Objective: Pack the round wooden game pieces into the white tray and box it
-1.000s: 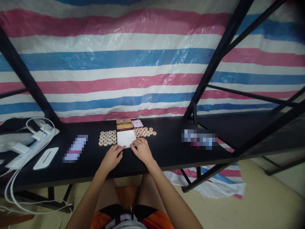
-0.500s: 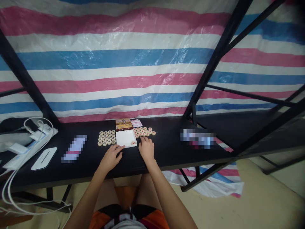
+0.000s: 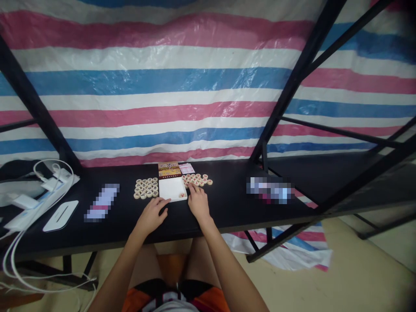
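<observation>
Wooden discs lay in two groups on the black table (image 3: 227, 208), either side of a shallow white tray (image 3: 171, 189). The left group (image 3: 146, 188), with dark markings, sat in tidy rows just left of the tray. The right group (image 3: 197, 179), with red markings, was spread just beyond the tray's right corner. One red-marked disc (image 3: 182, 195) lay inside the tray, at its near right corner.

The right hand (image 3: 198, 203) rested palm down just right of the tray, its fingers (image 3: 192, 189) stretched forward and close together, the tips touching the nearest discs of the right group. Whether it pinched one could not be told. The left hand (image 3: 152, 215) lay on the table just before the tray, fingers loosely curled, the index tip at the tray's near edge; it held nothing that showed.

Behind the tray stood a box lid (image 3: 169, 169) printed in red and gold, and beside it a small pink card (image 3: 186, 168). Far to the left lay a white flat device (image 3: 61, 215) and a tangle of white cables (image 3: 48, 180) with chargers. A striped tarp (image 3: 182, 82) in pink, blue and white hung behind the black frame (image 3: 292, 82).
</observation>
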{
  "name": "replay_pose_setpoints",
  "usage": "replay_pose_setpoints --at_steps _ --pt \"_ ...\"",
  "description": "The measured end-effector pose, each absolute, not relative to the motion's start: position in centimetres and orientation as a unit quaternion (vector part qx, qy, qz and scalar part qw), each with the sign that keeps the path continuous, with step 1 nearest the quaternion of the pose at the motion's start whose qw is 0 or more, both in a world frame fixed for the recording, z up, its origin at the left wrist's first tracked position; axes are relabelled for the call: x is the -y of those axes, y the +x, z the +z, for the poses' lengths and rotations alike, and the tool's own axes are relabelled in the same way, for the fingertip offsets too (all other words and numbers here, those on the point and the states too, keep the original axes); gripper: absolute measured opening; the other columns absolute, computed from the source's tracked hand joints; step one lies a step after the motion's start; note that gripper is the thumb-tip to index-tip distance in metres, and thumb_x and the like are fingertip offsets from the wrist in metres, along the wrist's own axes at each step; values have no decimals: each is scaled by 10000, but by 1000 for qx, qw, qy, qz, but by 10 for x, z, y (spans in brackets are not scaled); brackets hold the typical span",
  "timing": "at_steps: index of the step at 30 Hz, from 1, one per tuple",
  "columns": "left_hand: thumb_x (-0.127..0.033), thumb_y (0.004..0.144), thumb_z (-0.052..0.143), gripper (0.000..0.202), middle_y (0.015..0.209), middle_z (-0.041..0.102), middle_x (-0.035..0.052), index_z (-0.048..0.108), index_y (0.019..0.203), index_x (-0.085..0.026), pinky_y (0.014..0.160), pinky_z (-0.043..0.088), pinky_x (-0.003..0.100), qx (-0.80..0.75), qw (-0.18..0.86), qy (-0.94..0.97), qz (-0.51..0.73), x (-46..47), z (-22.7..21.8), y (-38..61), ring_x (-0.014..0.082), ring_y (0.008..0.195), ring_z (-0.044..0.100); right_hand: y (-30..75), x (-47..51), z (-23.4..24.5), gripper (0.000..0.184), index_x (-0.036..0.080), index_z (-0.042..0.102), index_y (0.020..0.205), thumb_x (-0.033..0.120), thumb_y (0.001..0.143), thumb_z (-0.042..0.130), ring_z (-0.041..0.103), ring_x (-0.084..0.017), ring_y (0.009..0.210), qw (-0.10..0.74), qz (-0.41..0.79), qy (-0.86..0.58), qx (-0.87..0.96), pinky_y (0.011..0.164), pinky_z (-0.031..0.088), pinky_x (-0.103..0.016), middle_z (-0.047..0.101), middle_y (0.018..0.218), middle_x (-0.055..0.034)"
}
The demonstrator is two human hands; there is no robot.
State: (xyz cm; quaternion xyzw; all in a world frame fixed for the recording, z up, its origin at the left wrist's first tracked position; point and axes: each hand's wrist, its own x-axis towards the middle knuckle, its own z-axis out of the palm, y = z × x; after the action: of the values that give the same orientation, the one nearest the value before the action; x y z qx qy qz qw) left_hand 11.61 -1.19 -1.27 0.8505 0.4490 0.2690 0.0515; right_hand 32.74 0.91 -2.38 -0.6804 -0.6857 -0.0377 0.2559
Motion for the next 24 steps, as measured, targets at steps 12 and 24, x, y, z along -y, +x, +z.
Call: replay_pose_setpoints --at_steps 12,24 --pt "-228 866 466 356 1066 585 60 581 1203 -249 875 463 346 -450 45 852 263 12 -13 116 202 964 536 329 -12 -25 381 171 566 1192 136 839 428 501 -226 1069 273 -9 -666 695 876 401 -331 578 1199 -120" --pt "-238 870 464 350 1079 582 71 585 1198 -233 871 464 364 -456 50 851 255 11 -15 116 214 974 534 335 11 -15 230 189 589 979 253 800 460 552 -190 803 527 -2 -501 686 762 474 -345 583 996 -103"
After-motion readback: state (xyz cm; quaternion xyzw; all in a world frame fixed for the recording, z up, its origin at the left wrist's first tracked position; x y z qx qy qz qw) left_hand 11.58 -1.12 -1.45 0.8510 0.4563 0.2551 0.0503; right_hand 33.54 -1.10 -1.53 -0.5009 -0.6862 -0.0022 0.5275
